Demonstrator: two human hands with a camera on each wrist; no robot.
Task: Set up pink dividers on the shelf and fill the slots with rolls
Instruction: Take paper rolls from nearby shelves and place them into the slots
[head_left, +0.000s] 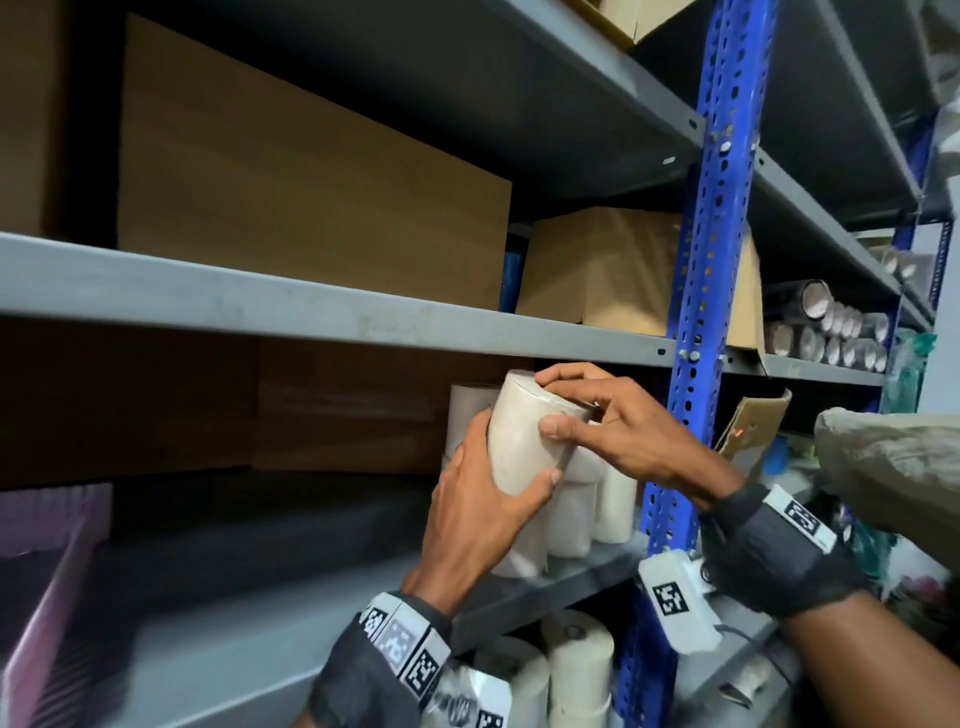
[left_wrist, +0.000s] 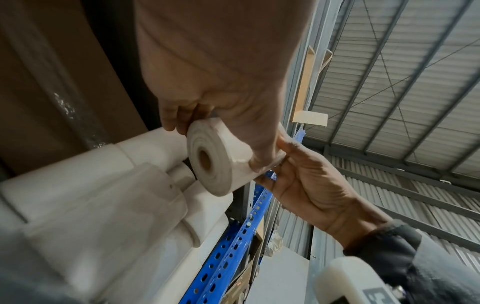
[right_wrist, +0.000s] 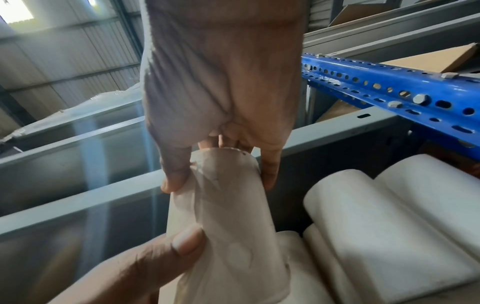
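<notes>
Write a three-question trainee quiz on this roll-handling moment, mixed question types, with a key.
1. True or false: only the right hand touches the white roll.
2. Multiple choice: the other white rolls standing on the shelf are (A) next to the blue upright, (B) inside the pink divider, (C) on the cardboard box.
3. Fill in: the left hand holds the roll's ____ end, as the head view shows it.

Key: 1 false, both hands grip it. 2 A. 3 lower.
</notes>
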